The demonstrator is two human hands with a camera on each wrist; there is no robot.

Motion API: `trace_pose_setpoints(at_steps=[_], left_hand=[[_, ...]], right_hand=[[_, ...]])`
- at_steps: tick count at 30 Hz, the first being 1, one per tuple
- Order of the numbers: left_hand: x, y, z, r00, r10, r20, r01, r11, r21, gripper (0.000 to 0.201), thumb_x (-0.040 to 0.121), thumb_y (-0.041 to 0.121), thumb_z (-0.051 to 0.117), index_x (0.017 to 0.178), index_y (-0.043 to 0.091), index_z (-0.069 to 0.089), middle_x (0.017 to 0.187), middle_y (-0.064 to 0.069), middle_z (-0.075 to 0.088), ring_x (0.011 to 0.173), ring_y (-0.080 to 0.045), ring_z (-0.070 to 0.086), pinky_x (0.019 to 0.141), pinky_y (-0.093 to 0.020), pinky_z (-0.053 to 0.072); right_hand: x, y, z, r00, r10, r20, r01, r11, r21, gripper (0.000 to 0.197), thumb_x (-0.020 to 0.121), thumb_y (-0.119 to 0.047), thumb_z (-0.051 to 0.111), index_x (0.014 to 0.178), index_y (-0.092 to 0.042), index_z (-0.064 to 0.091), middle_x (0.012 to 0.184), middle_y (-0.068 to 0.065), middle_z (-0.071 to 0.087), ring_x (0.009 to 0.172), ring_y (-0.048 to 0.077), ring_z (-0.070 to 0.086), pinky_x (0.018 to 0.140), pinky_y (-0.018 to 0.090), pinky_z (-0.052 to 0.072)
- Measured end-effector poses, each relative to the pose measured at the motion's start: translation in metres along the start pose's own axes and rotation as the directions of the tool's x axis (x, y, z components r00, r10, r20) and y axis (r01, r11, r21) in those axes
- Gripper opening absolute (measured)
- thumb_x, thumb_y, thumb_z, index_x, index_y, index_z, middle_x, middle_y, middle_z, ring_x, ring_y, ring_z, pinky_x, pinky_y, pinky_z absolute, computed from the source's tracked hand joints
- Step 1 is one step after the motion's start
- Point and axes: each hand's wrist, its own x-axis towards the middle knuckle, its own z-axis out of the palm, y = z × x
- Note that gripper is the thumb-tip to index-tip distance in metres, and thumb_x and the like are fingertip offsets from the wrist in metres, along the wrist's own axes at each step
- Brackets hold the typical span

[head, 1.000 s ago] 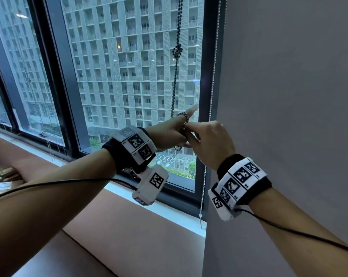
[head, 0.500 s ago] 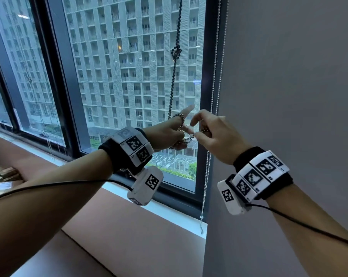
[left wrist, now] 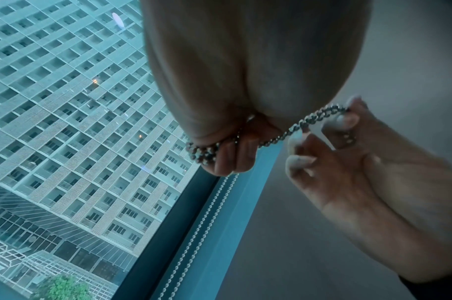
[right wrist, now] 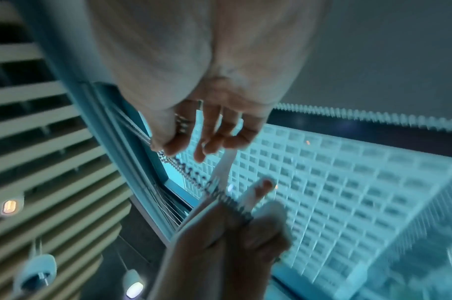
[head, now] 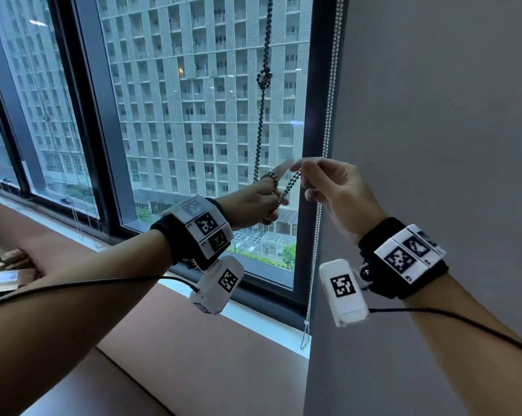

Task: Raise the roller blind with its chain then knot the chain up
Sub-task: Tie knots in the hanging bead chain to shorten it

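A dark bead chain (head: 261, 127) hangs in front of the window pane, with a knot (head: 264, 81) tied high up in it. Its lower part is wound round the straight index finger of my left hand (head: 273, 190), whose other fingers curl on the chain. Just to the right, my right hand (head: 298, 172) pinches a doubled stretch of the same chain between thumb and forefinger. In the left wrist view the chain (left wrist: 317, 117) spans tautly from my left fingers (left wrist: 220, 156) to my right hand (left wrist: 345, 123). The right wrist view is blurred but shows the chain (right wrist: 191, 176) between both hands.
A second, silver bead chain (head: 325, 130) hangs along the dark window frame (head: 309, 85) down to the white sill (head: 262, 322). A flat grey surface (head: 433, 145) fills the right side. Cardboard boxes (head: 7, 265) lie at the far left.
My right hand has drawn away to the right and upward, pulling a stretch of the dark chain out from my left hand. The left hand stays with the chain round its index finger.
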Motion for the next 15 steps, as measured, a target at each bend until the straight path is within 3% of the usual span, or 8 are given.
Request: trace_pose_setpoints(at_steps=[2,4,5,7,9,11,13,15], left_hand=[[0.001,0.002,0.003,0.999,-0.036,0.015,0.036,0.999,-0.014,0.035,0.094,-0.01,0.026,0.119,0.011,0.04,0.081,-0.006,0.04,0.051,-0.006,0.038,0.047,-0.016,0.035],[0.001,0.004,0.005,0.998,-0.048,0.032,0.049,0.998,-0.045,0.023,0.093,-0.01,0.027,0.088,0.01,0.038,0.071,-0.003,0.035,0.045,-0.002,0.037,0.047,-0.017,0.034],[0.0,0.004,0.006,0.998,-0.045,0.034,0.047,0.996,-0.07,0.022,0.092,-0.008,0.029,0.083,0.011,0.036,0.069,-0.003,0.034,0.044,-0.001,0.037,0.048,-0.018,0.033],[-0.002,0.005,0.005,1.0,-0.001,0.025,0.004,0.989,-0.147,0.009,0.086,0.003,0.036,0.089,0.01,0.041,0.066,-0.001,0.041,0.046,-0.003,0.038,0.048,-0.019,0.033],[-0.003,0.003,0.004,1.0,0.018,0.006,-0.016,0.978,-0.209,0.036,0.083,0.011,0.04,0.118,0.005,0.045,0.067,-0.002,0.048,0.05,-0.007,0.042,0.049,-0.021,0.033],[-0.003,-0.002,0.001,1.0,0.004,-0.008,-0.006,0.956,-0.293,0.067,0.084,0.01,0.04,0.148,0.019,0.023,0.079,-0.009,0.049,0.06,-0.015,0.043,0.055,-0.028,0.032],[-0.001,-0.006,-0.001,1.0,0.022,0.0,-0.021,0.939,-0.343,0.076,0.082,0.002,0.036,0.149,0.033,0.02,0.088,-0.012,0.043,0.065,-0.019,0.04,0.058,-0.028,0.031],[-0.001,-0.006,-0.001,1.0,0.025,0.016,-0.017,0.933,-0.36,0.081,0.076,-0.002,0.034,0.149,0.033,0.023,0.095,-0.018,0.036,0.064,-0.018,0.037,0.057,-0.027,0.031]], right_hand=[[0.001,0.0,0.012,0.999,0.033,0.005,-0.033,0.974,0.225,0.025,0.096,-0.021,0.053,0.079,-0.014,0.07,0.075,0.015,0.053,0.06,0.012,0.043,0.054,0.019,0.04],[0.001,0.0,0.018,0.997,0.055,0.052,-0.069,0.949,0.307,0.026,0.099,-0.018,0.048,0.078,-0.01,0.062,0.07,0.011,0.053,0.054,0.011,0.039,0.049,0.017,0.038],[0.001,0.001,0.018,0.994,0.065,0.091,-0.089,0.949,0.302,0.023,0.099,-0.015,0.046,0.081,-0.007,0.059,0.068,0.007,0.05,0.053,0.01,0.038,0.049,0.017,0.036],[0.001,0.005,0.017,0.983,0.083,0.163,-0.121,0.963,0.241,0.016,0.095,-0.007,0.045,0.087,-0.001,0.057,0.067,0.007,0.048,0.054,0.01,0.04,0.049,0.017,0.035],[0.001,0.009,0.015,0.977,0.093,0.194,-0.119,0.985,0.127,0.014,0.094,0.0,0.045,0.095,0.003,0.058,0.064,0.002,0.052,0.054,0.007,0.044,0.05,0.016,0.036],[-0.001,0.014,0.016,0.981,0.107,0.162,-0.111,0.994,0.016,0.012,0.095,0.002,0.049,0.102,0.005,0.058,0.061,-0.007,0.058,0.054,0.004,0.052,0.051,0.013,0.041],[-0.003,0.017,0.017,0.989,0.106,0.102,-0.096,0.991,-0.094,0.017,0.091,0.0,0.058,0.107,0.006,0.059,0.067,-0.004,0.065,0.058,0.002,0.061,0.055,0.012,0.046],[-0.003,0.018,0.016,0.993,0.101,0.059,-0.09,0.982,-0.165,0.021,0.086,-0.004,0.068,0.105,0.002,0.064,0.077,0.006,0.071,0.065,0.007,0.068,0.06,0.015,0.051]])
